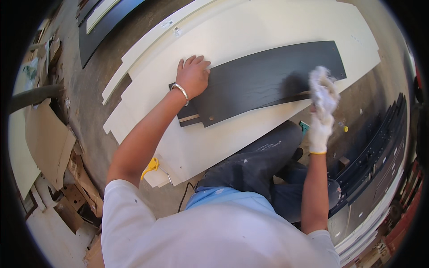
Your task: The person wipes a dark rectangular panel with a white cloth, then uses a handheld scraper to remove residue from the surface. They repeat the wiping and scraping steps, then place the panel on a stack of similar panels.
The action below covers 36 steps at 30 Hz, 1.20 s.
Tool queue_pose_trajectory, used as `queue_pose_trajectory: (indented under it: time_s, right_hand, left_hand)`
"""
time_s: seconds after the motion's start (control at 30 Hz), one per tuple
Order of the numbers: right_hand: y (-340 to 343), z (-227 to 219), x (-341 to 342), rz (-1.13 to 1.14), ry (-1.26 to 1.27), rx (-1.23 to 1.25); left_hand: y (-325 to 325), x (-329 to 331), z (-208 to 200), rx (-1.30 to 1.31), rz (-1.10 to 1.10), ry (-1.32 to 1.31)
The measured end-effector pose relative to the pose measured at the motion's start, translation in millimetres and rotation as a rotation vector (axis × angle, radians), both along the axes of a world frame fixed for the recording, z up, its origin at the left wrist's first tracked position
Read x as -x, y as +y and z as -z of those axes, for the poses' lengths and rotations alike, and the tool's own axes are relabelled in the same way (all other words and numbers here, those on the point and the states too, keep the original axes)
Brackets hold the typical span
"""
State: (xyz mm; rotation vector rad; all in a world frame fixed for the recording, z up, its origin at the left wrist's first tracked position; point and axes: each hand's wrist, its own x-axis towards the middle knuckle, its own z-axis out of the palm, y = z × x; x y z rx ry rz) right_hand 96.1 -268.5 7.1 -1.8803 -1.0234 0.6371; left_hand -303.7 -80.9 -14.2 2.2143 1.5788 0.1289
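Atop the broad cream panel [154,129], pressing the bare left hand [193,79] to one end of the dark grey board [268,78], with fingers spread and grasping nothing, probably to steady it; holding the white-gloved right hand [321,127] near the other end, too blurred to tell whether clenched on a rag [322,85]. Mostly hidden beneath: a second dark board [187,110].

No readable text, numbers, signs — none

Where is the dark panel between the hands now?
Head view, right of centre: the dark panel lies over the large white board, left hand by its left end.
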Motion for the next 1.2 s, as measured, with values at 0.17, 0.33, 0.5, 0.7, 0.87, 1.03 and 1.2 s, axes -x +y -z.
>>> queue_pose_trajectory:
  time_s: [0.17,0.33,0.5,0.7,0.87,1.03,1.2]
  right_hand:
    - [13.1,-3.3,174.7,-0.752,-0.387,-0.317]
    - [37.5,-19.4,105.6,-0.988,-0.503,-0.306]
    - [38.5,-6.6,99.9,-0.502,-0.463,-0.223]
    - [27.4,-3.7,149.4,-0.917,-0.412,-0.387]
    - [25.8,7.2,125.9,-0.695,-0.580,-0.298]
    - [-11.0,61.8,172.2,-1.033,-0.424,-0.302]
    - [68.6,34.8,-39.6,-0.269,-0.388,-0.211]
  left_hand:
    - [5.4,-69.4,7.1,-0.299,0.099,-0.082]
    - [4.2,-66.8,8.4,-0.254,0.061,-0.101]
    - [2.6,-68.3,12.0,-0.276,0.083,-0.074]
    - [1.1,-65.9,7.6,-0.260,0.067,-0.131]
    - [1.6,-70.1,6.8,-0.255,0.050,-0.132]
    - [3.3,-67.7,2.0,-0.239,0.064,-0.148]
    - [1.0,-66.7,8.4,-0.247,0.072,-0.136]
